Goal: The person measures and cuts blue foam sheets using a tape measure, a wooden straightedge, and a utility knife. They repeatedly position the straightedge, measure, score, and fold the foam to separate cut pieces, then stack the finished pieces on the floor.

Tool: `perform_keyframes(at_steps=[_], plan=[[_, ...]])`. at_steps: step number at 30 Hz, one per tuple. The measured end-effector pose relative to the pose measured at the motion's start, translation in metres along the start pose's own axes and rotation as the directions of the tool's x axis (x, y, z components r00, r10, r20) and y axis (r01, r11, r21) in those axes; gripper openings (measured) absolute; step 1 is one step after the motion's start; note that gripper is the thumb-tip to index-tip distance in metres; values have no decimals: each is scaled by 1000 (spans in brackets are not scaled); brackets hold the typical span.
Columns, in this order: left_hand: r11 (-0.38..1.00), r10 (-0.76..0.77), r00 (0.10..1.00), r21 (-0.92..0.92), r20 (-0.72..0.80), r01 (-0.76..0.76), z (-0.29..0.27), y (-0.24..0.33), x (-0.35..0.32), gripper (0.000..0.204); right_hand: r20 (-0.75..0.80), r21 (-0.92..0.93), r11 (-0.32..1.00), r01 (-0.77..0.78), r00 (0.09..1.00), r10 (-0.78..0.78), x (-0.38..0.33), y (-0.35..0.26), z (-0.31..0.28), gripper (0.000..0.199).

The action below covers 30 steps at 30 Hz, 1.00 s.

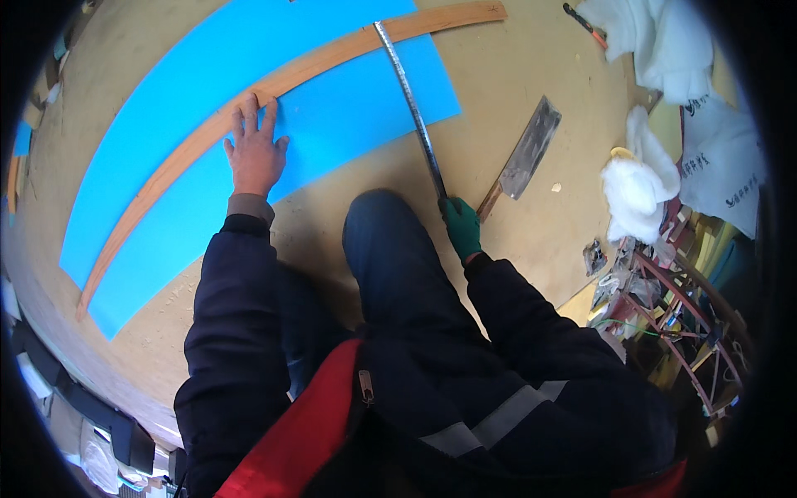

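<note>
My left hand, bare, lies with fingers spread, their tips on a long wooden strip. That strip runs across a blue sheet and sticks out past it at the upper right. In a green glove, my right hand is closed round the near end of a long, narrow metal bar that darkens toward the hand. The bar crosses the sheet, and its far end reaches the wooden strip. Just right of the glove lies a cleaver with a broad grey blade and wooden handle.
The tan board under everything carries small chips. A black and orange knife-like tool lies at the far right, near white fluffy padding and white printed bags. A reddish frame stands among clutter at the right.
</note>
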State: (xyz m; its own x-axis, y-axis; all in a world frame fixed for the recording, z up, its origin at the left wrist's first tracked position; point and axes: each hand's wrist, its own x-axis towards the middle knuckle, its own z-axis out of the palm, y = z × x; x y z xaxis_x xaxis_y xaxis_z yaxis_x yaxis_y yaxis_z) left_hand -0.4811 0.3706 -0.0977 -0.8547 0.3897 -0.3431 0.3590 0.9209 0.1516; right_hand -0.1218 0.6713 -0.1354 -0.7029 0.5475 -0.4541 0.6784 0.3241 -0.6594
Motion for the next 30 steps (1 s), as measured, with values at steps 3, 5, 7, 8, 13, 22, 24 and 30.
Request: perform_keyframes(at_steps=[3, 5, 7, 8, 13, 22, 24, 30], plan=[[1000, 1, 1000, 4, -10, -1, 0, 2, -1, 80, -77, -91, 994, -52, 996, 45, 5, 8, 7, 30], [1000, 2, 1000, -5, -22, -2, 0, 3, -1, 80, -57, -38, 992, -119, 992, 116, 7, 9, 9, 30], [1000, 12, 999, -13, -53, -13, 0, 4, -2, 78, -45, -25, 987, -158, 987, 156, 7, 8, 10, 30], [1000, 10, 997, -19, -72, -12, 0, 5, -3, 77, -43, -39, 985, -165, 986, 163, 7, 7, 9, 30], [996, 73, 963, -37, -260, -86, 0, 1, 9, 65, -59, -72, 990, -124, 991, 120, 5, 5, 9, 30], [996, -36, 932, 65, -361, 64, -1, 1, 51, 63, -74, -85, 992, -97, 993, 91, 7, 15, 12, 29], [993, -50, 944, 87, -326, 83, -3, 1, 54, 63, -55, -44, 985, -165, 985, 163, 6, 12, 12, 29], [994, -70, 952, 61, -297, 92, -6, 0, 54, 61, -35, -69, 980, -185, 982, 183, 5, -2, 7, 25]])
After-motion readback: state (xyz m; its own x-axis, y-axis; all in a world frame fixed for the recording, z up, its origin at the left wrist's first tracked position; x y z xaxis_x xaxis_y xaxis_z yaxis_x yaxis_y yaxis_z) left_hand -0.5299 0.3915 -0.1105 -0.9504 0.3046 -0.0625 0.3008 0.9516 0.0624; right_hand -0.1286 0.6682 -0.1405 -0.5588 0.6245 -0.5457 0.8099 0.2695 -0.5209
